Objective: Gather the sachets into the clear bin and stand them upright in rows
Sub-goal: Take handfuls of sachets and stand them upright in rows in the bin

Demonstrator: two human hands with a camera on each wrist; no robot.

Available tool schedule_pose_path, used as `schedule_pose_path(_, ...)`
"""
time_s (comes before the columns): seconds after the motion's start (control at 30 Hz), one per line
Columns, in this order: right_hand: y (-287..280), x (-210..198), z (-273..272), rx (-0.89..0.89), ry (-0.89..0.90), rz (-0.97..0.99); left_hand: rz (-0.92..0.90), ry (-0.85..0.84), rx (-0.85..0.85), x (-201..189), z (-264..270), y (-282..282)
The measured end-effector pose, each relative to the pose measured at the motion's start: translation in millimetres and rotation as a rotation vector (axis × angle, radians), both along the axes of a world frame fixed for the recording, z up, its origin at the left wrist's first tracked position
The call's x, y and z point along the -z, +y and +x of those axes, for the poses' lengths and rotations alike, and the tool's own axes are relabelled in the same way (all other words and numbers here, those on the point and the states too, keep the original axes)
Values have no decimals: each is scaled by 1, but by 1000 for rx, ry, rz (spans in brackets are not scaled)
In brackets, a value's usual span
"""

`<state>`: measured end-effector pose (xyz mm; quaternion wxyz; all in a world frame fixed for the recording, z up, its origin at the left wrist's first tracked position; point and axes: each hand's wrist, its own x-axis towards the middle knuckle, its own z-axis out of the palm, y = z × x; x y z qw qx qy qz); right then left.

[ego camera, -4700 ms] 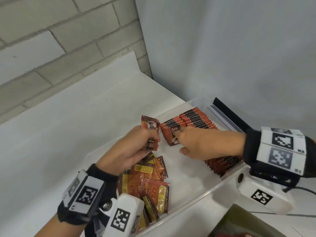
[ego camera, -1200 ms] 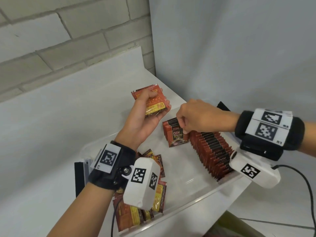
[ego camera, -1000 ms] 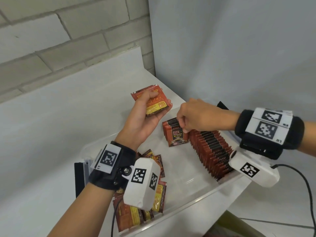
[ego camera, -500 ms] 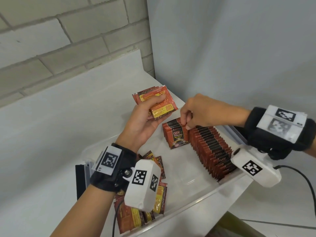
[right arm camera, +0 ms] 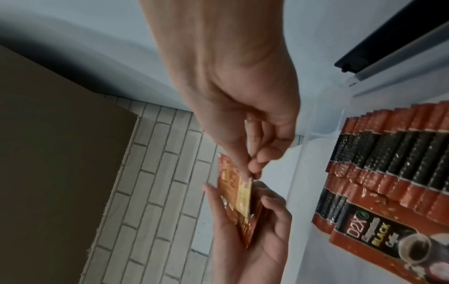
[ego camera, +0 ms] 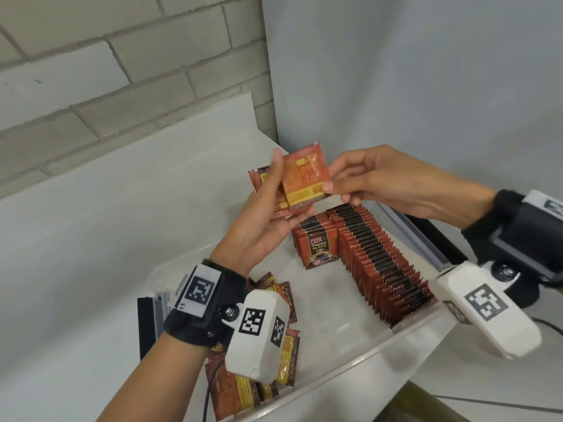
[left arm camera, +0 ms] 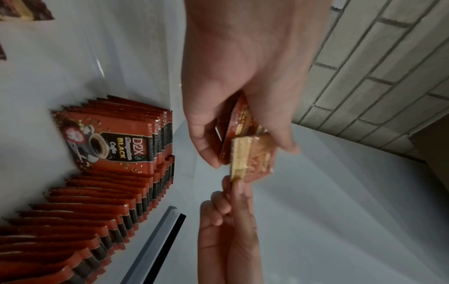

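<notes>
Left hand (ego camera: pixel 259 226): raised above clear bin (ego camera: pixel 359 357), palm up, fingers curled round small stack of sachets (ego camera: pixel 271 190).
Right hand (ego camera: pixel 374 181): level with left, thumb and fingertips pinching edge of top sachet (ego camera: pixel 306 175), tilted, yellow panel showing.
Bin on white desk (ego camera: pixel 91 239): long upright row (ego camera: pixel 387 263) at right side; short upright row (ego camera: pixel 316 245) just beside it, label forward; loose flat pile (ego camera: pixel 253 388) at near-left end.
</notes>
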<state>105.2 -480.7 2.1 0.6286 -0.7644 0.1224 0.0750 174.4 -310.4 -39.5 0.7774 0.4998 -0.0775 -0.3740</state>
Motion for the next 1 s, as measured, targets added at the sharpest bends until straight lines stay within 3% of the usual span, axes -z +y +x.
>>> schedule_pose_path(0.17, 2, -4, -4, 96, -312, -32, -27, 141, 16, -1, 2, -1)
schedule_pose_path(0.37, 4, 6, -7, 24, -370, -182, -44, 93, 79, -4, -4, -1)
schedule_pose_path(0.57, 2, 7, -8, 41, -296, -186, -53, 43, 40, -2, -3, -1)
schedule_pose_path(0.67, 5, 3, -7, 148, -148, 72, -106, 39, -58, -1, 0, -2)
schedule_pose_path(0.73, 10, 2, -7, 98, -16, 218, -143, 39, -102, -2, 1, -2)
schedule_pose_path(0.83, 16, 6, -10, -5, 70, 186, -176, 14, -115, -1, 1, -1)
schedule_pose_path(1.0, 24, 15, -8, 43, 103, 196, -204, 7, -137, -2, 1, -1)
